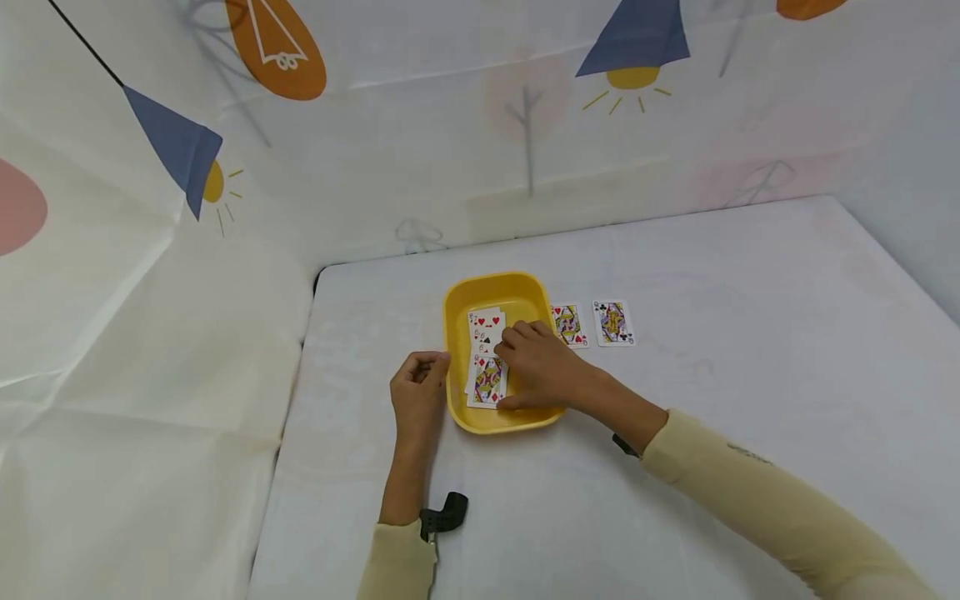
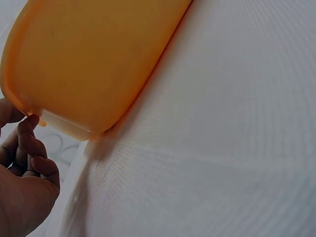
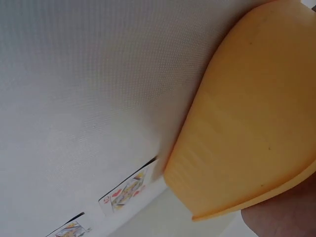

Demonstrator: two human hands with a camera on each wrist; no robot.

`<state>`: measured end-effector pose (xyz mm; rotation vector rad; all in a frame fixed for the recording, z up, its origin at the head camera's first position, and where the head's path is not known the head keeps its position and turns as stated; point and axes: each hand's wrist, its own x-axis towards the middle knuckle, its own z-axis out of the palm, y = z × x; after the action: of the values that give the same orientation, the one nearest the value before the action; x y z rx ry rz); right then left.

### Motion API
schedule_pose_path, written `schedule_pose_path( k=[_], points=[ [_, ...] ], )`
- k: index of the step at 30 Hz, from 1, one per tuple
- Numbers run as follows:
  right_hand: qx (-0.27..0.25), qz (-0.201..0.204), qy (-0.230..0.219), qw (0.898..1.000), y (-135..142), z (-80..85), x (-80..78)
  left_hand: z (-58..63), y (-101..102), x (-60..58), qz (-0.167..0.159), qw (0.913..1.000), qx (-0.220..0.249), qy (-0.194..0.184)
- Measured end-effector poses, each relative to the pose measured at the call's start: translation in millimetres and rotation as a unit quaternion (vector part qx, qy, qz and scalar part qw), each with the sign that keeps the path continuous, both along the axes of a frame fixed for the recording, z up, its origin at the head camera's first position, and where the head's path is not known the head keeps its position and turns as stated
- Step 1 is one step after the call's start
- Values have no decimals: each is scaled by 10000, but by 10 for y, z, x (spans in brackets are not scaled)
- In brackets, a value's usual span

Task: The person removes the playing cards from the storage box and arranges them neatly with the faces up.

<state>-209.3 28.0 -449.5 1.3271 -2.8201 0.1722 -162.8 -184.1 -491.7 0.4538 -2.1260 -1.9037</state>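
1. Yellow tray [image 1: 517, 292], on the bench [image 1: 720, 467]; its left rim pinched between thumb and fingers of the left hand [image 1: 418, 396].
2. Right hand [image 1: 543, 367], reaching over the tray's right rim, thumb and fingers spread, touching the cards; whether they grasp one, cannot tell.
3. Cards [image 1: 483, 321], face up, overlapping, inside the tray, toward its left side; a two of hearts shows uppermost in the column.
4. Red queen [image 1: 489, 379], lowest in the column, beside the right thumb.
5. Queen of hearts [image 1: 567, 325], on the bench, just right of the tray, partly hidden by it in the head view.
6. Queen of clubs [image 1: 614, 323], face up, farther right.
7. Cloth wall [image 1: 420, 150], white, lamp prints, behind.
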Motion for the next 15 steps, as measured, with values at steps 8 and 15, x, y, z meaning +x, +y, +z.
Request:
schedule_pose_path(
  k=[8,15],
  points=[
    [392,-246,81,9989,-20,-45,-10,-18,52,-14,-56,10000,-11,-30],
    [675,-219,114,9974,-87,-66,-29,1,24,-7,-6,9998,-156,-101]
  ],
)
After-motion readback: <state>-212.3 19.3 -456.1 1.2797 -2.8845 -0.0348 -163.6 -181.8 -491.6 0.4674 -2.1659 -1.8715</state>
